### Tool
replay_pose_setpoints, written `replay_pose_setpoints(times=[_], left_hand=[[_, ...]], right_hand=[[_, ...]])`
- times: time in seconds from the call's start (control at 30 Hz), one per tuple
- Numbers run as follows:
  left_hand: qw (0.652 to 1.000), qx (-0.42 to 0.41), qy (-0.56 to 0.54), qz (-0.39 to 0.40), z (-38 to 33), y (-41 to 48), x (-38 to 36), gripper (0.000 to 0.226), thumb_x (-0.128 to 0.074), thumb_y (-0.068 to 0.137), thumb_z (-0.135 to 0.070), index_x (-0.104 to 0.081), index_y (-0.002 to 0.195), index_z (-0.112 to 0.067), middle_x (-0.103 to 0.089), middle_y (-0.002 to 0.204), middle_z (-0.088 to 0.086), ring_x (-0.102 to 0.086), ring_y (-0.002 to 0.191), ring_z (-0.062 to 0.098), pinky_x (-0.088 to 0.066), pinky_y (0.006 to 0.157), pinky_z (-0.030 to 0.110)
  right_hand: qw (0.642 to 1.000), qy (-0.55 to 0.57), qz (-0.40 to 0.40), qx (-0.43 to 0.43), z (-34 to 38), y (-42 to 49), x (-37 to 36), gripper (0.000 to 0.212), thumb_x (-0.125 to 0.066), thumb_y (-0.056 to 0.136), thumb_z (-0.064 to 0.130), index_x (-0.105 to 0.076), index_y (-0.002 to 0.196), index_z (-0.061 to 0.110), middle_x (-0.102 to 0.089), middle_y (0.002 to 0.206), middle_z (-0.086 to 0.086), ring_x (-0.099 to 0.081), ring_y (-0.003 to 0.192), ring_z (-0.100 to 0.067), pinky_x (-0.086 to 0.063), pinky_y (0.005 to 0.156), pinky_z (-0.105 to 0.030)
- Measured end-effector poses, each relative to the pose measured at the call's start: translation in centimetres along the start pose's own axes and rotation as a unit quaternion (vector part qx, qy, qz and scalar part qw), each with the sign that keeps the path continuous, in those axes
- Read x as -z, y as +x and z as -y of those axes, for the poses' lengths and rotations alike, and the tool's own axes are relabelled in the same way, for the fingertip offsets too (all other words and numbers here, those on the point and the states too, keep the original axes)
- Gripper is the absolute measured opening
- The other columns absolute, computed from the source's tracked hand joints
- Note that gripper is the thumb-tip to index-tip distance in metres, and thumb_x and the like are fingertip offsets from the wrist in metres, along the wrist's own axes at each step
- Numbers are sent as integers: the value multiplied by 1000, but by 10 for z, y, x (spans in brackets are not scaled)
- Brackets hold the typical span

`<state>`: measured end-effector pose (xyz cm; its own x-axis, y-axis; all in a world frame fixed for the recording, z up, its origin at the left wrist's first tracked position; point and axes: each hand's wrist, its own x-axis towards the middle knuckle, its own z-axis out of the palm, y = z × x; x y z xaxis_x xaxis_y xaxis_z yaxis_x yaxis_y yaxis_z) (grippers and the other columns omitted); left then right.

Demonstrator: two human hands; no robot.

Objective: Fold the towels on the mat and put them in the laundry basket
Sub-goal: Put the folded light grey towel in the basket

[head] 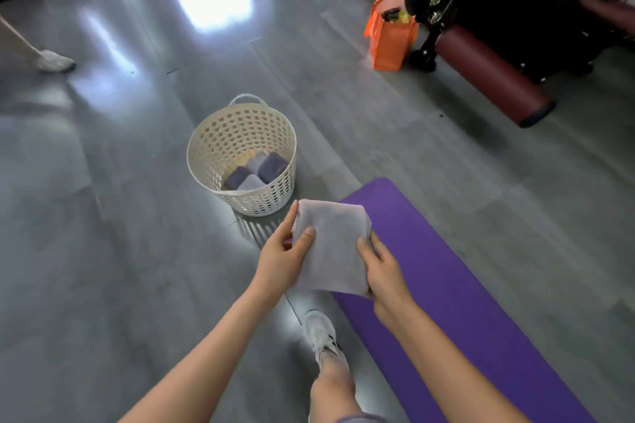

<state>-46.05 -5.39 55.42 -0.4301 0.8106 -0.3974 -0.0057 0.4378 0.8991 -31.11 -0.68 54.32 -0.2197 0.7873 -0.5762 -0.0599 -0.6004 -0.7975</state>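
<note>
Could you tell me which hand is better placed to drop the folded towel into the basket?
Left, probably. The left hand grips the folded towel on the side nearer the laundry basket, which stands ahead and to the left. The right hand would have to cross over.

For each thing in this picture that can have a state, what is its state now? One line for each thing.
Towel: folded, held in the air by both hands.
Left hand: closed on the towel's left edge.
Right hand: closed on the towel's right edge.
Laundry basket: upright on the floor, folded towels at the bottom.
Mat: unrolled flat, no towels on the visible part.
Orange bag: upright, open at the top.
</note>
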Motion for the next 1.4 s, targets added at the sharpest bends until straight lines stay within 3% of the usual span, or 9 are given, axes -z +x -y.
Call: replay_pose_setpoints(times=[0.17,0.3,0.5,0.67,0.8,0.97,1.03,1.17,1.4], left_hand=[[999,20,9,41,-17,97,61,60,-63,87,-35,-32,136,-50,-65,106,-4,-61,101,12,-48,90,23],[993,61,-35,92,-37,181,108,65,-62,90,-17,-29,140,-43,-59,120,-5,-57,97,-3,-45,69,4],[984,124,-65,113,-35,304,177,68,-60,90,-18,-27,143,-46,-57,128,-8,-57,110,3,-49,79,18],[979,151,-71,115,-9,406,222,59,-54,94,-15,-31,143,-40,-53,132,-7,-53,114,3,-48,77,11],[977,168,-60,121,24,490,262,55,-51,96,-14,-33,143,-34,-46,141,-9,-45,128,9,-38,101,18],[962,200,-17,185,72,594,311,54,-46,96,-4,-32,142,-31,-46,138,-8,-43,127,10,-37,104,21],[953,220,14,206,95,632,326,53,-43,96,1,-33,140,-28,-51,127,-1,-47,118,14,-42,91,14],[943,241,50,224,144,703,336,51,-43,95,4,-37,132,-31,-57,117,8,-52,116,26,-43,95,30],[961,171,116,183,218,785,304,47,-46,97,-9,-36,142,-17,-45,139,-3,-41,125,10,-29,104,22]], right_hand=[[999,-8,16,-39,18,85,-71,35,-48,97,19,-51,131,29,-64,115,12,-63,92,-3,-52,68,-26],[995,-31,48,-82,39,162,-129,41,-43,98,14,-47,136,29,-61,124,10,-61,97,-3,-50,70,-26],[989,-51,53,-125,51,264,-211,41,-46,97,11,-45,133,30,-62,118,10,-61,87,-1,-48,52,-13],[988,-45,44,-139,35,341,-282,41,-51,95,8,-48,132,24,-64,117,7,-63,102,-12,-52,59,-19],[988,-15,1,-154,-3,404,-339,46,-57,93,11,-47,135,28,-61,127,-1,-61,110,-22,-51,60,-24],[982,43,-79,-168,-62,472,-412,50,-57,91,2,-47,136,20,-61,127,0,-57,116,-17,-49,97,-42],[974,56,-115,-187,-87,497,-437,50,-58,90,2,-48,135,22,-59,128,1,-58,115,-15,-50,95,-40],[964,87,-154,-199,-130,548,-468,51,-58,91,5,-46,136,26,-60,126,4,-60,107,-9,-54,74,-22],[956,114,-206,-177,-201,666,-478,56,-57,90,4,-43,139,25,-57,131,3,-57,116,-14,-47,101,-42]])
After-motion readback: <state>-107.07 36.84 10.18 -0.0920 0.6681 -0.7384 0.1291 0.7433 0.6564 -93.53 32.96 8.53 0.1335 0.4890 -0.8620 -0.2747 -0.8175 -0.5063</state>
